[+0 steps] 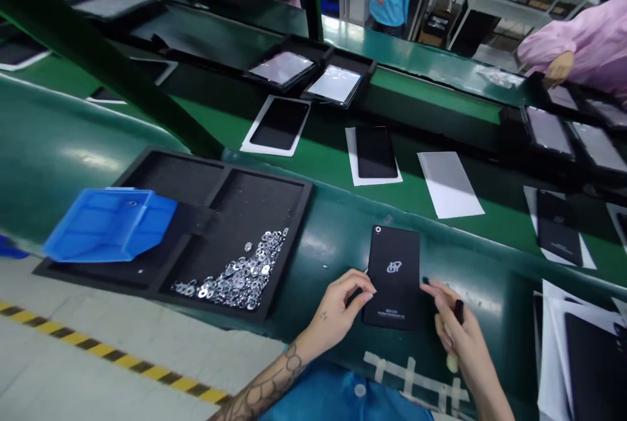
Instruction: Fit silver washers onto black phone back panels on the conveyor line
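Observation:
A black tablet (pixel 393 274) lies back-up on the dark green bench edge, with a white logo and a small camera ring at its top left corner. My left hand (pixel 339 307) pinches its lower left edge with thumb and fingertips. My right hand (pixel 453 329) touches the tablet's right edge with a fingertip while its other fingers curl around a thin dark tool with a pale end. A black foam tray (pixel 294 212) to the left holds a heap of small silver washers (pixel 240 274).
A blue plastic bin (pixel 105 222) rests tilted on the tray's left part. Tablets on white sheets (pixel 375 153) and black trays with screens (pixel 313 75) sit on the green conveyor. More tablets are stacked at the right (pixel 588 356). Other people in pink and blue stand beyond.

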A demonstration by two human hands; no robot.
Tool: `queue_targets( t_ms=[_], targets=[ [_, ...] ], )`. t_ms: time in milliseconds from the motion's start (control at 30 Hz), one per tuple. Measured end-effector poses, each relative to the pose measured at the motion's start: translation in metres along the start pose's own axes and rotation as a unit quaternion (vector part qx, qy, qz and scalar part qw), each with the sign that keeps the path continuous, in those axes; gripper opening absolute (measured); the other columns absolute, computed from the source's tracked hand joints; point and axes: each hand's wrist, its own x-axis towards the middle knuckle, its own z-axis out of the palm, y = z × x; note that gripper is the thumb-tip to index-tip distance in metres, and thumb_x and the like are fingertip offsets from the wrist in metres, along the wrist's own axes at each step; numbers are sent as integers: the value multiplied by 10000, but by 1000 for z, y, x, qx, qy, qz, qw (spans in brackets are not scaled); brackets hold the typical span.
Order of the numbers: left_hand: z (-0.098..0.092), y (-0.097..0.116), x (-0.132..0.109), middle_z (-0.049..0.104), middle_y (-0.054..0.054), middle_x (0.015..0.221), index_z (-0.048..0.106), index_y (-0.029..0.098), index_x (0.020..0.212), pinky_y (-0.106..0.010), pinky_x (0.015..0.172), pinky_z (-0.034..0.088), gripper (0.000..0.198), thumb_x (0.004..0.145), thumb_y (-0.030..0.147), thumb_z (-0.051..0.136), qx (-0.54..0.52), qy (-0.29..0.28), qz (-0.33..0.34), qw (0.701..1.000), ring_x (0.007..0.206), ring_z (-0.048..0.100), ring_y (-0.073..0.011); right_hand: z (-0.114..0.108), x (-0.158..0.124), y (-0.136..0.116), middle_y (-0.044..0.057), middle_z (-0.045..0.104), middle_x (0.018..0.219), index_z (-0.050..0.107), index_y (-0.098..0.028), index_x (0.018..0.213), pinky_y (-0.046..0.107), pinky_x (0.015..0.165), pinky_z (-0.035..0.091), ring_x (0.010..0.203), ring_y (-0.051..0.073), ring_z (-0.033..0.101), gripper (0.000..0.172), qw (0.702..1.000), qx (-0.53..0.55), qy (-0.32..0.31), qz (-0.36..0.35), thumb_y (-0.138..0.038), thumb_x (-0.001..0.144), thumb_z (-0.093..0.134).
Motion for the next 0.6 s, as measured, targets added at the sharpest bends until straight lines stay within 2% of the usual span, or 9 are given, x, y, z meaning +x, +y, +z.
queue_targets(
  t_ms=[67,133,167,300,367,433,533,600],
  targets=[
    [6,2,1,721,-102,1073,780,242,989,-462,1138,522,198,1067,381,662,18,-11,22,1000,1032,710,-244,9,-6,2,-10,642,658,702,-226,1387,239,364,278,396,85,318,764,1000,14,-5,24,-674,791,868],
    [8,3,4,727,-94,1066,782,254,977,-479,1174,498,186,1069,357,657,27,-13,39,999,1039,718,-244,18,-4,-2,40,731,835,695,-226,1374,239,364,265,402,68,332,797,999,25,-4,36,-657,739,911],
    [7,3,5,729,-93,1067,783,256,983,-472,1159,513,177,1068,348,658,26,-17,44,999,1039,721,-243,22,0,-5,45,734,869,687,-219,1376,231,368,257,408,61,333,801,999,30,-15,41,-648,739,916],
    [-12,1,17,742,-99,1070,792,242,1026,-458,1128,548,160,1071,310,655,33,-77,90,992,1034,734,-233,34,18,-16,-40,599,725,661,-184,1394,182,383,238,419,40,292,779,996,46,-58,39,-617,791,897],
    [-24,1,27,752,-102,1063,797,231,1022,-452,1113,556,153,1068,289,663,53,-94,122,987,1040,739,-232,34,24,-21,-49,581,732,669,-185,1378,168,372,241,425,33,292,774,997,63,-32,21,-606,777,912],
    [-33,1,38,761,-109,1067,794,220,1019,-415,1024,591,145,1064,281,670,67,-98,141,983,1043,744,-234,29,29,-26,-64,557,718,686,-190,1358,152,362,258,429,27,296,760,996,91,11,-3,-584,759,936],
    [-38,1,53,771,-115,1080,785,203,1029,-380,971,599,140,1066,275,670,83,-107,160,978,1040,750,-228,12,35,-36,-116,433,627,718,-203,1338,121,358,289,420,22,299,726,987,133,77,-36,-527,740,972],
    [-38,1,58,773,-114,1087,781,193,1034,-372,990,596,128,1062,260,675,90,-108,172,975,1047,749,-223,-6,44,-46,-125,407,600,733,-204,1329,113,350,288,412,21,305,730,979,151,124,-56,-491,712,995]
  ],
)
